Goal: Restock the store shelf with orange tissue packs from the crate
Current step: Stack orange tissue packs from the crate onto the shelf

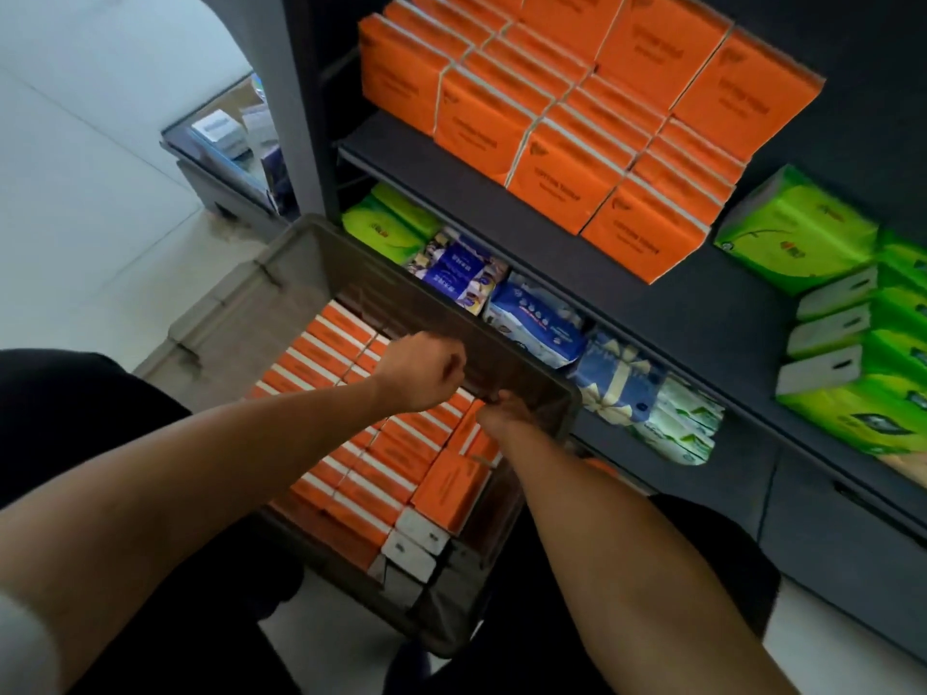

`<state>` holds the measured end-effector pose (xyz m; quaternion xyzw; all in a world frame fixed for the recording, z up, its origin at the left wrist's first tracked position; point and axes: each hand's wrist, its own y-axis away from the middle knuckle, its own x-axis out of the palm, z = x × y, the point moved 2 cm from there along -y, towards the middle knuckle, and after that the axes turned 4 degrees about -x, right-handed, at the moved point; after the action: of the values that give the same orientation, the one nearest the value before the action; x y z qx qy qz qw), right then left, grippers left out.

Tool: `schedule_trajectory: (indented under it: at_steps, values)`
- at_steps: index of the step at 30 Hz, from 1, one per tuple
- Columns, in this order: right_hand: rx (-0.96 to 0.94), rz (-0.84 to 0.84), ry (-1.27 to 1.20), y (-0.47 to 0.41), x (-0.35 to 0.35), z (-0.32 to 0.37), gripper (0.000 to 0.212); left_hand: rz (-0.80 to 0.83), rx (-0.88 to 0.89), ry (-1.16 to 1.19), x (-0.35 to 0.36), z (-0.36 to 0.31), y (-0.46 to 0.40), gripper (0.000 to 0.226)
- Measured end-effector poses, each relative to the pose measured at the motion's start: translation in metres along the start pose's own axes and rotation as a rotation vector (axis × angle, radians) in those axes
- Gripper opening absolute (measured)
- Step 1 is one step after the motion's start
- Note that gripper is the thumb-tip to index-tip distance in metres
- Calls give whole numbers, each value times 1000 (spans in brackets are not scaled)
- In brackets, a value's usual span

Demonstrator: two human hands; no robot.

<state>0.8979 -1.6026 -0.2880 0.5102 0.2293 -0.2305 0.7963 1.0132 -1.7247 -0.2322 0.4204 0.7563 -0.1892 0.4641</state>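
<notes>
The dark shelf (501, 203) already carries orange tissue packs (567, 173) stacked up and to the right of both hands. Below it, the crate (281, 273) holds more packs (371, 484) standing on edge in rows, their long axes running along the crate's length towards the shelf. The right hand (501, 408) is nearer the rows, reaching down among them; its grip is hidden. The left hand (426, 371) hovers just above, curled into a fist, apparently holding nothing.

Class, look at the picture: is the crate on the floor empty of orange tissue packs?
No. The crate holds rows of orange tissue packs, packed side by side across most of its inside.
</notes>
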Motion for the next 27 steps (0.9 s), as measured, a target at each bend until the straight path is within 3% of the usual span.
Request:
schedule_trajectory:
  at_steps: [12, 19, 24, 27]
  values:
    - [208, 130, -155, -37, 52, -14, 42, 127, -138, 61, 22, 31, 9, 16]
    - [62, 17, -131, 16, 26, 7, 47, 230, -228, 82, 24, 35, 16, 20]
    - [-38, -91, -227, 29, 13, 15, 14, 302, -347, 164, 21, 37, 20, 33]
    - [-104, -80, -245, 37, 6, 23, 25, 285, -449, 288, 15, 36, 22, 48]
